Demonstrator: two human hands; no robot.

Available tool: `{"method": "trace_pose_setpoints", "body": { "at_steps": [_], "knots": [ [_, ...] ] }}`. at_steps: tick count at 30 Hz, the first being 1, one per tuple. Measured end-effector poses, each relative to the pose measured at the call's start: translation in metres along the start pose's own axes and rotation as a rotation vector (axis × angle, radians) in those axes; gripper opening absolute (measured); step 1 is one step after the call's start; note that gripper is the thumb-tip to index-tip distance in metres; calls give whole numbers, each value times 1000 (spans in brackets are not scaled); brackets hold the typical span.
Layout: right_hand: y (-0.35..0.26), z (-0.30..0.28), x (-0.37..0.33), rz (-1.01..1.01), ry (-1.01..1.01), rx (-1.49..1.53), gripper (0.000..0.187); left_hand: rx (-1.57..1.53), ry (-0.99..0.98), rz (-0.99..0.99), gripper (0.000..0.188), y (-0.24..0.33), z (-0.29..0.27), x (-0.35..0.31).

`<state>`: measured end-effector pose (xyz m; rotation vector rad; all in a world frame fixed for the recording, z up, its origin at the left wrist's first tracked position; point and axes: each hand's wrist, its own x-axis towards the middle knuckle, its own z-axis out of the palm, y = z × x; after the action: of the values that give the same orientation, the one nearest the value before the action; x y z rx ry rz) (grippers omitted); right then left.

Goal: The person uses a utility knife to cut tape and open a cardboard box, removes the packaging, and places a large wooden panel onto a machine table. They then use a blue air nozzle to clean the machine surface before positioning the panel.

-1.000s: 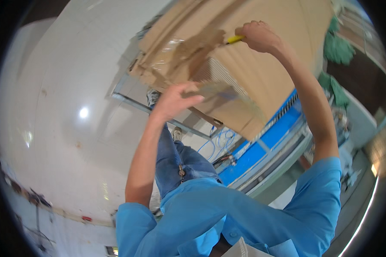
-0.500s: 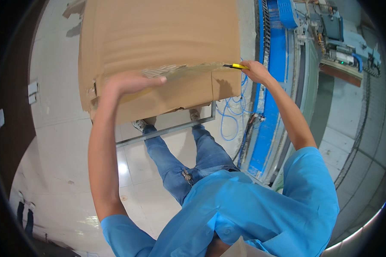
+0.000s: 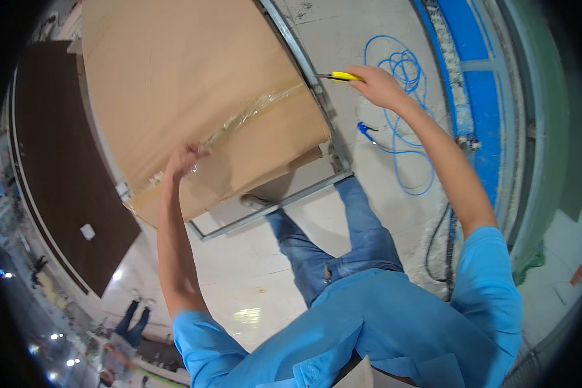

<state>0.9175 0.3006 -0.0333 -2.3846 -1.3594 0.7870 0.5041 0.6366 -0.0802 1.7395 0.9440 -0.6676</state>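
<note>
At the left of the frame I see a dark brown panel (image 3: 55,155), flat and smooth, with a long pale edge and a small whitish tag (image 3: 87,231) on its face. Below it, toward the lower left, another person's legs (image 3: 134,326) show small and far off.

Right of the panel, the cardboard (image 3: 181,77) fills the upper left and centre: matt tan, broad, gently creased, its lower part folded over and its near edge uneven. Clear tape (image 3: 239,119), shiny and wrinkled, runs slantwise across it. The left hand (image 3: 186,158) is over the cardboard at the tape's lower left stretch, fingers drawn close together; they are blurred, so I cannot tell whether they pinch the film.

A grey metal frame (image 3: 307,193), straight-barred and square-cornered, borders the cardboard below and to the right, above pale glossy floor (image 3: 239,278). The worn denim of the jeans (image 3: 310,249) shows beneath it, and the plain blue shirt (image 3: 381,323) fills the bottom centre.

At upper centre-right, the right hand (image 3: 378,86) is closed around the yellow handle of a knife (image 3: 346,76). I see its slim dark blade pointing left, across the frame's side bar; the cardboard lies left of this hand, near the blade tip.

Farther right, a thin blue hose (image 3: 412,191) loops over the floor, then a blue machine (image 3: 488,123) stands beside a green surface (image 3: 556,123).
</note>
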Motion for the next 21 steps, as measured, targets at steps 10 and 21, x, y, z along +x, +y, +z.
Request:
{"method": "trace_pose_setpoints", "body": {
  "at_steps": [10,21],
  "knots": [
    [20,58,34,-132,65,182,21,445,121,-146,49,97,38,55],
    [23,49,75,-108,18,101,19,470,-33,-270,47,150,38,43]
  ]
}}
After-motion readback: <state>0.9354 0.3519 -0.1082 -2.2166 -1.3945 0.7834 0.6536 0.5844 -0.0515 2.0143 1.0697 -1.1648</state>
